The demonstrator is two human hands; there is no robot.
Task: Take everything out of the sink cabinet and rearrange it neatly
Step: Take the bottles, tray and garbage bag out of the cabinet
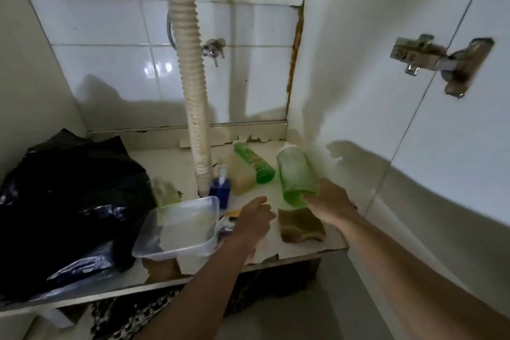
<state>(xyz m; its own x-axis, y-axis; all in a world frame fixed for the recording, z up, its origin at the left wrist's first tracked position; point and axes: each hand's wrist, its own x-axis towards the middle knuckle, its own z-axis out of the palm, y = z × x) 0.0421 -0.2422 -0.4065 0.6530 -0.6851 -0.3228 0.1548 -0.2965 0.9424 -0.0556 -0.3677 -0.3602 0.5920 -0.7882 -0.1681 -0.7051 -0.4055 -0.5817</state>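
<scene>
Partly hidden utensil point(230, 222) under left hand point(255, 219)

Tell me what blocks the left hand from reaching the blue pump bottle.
Nothing visible does. The left hand hovers open just right of the blue pump bottle, with bare shelf between them; the clear plastic container sits below-left, off the path.

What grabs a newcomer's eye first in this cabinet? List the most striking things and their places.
The ribbed white drain hose runs down the middle to the cabinet floor. A big black plastic bag fills the left side. At right, the right hand grips a large green bottle, and the left hand hovers open beside a clear plastic tub.
</scene>
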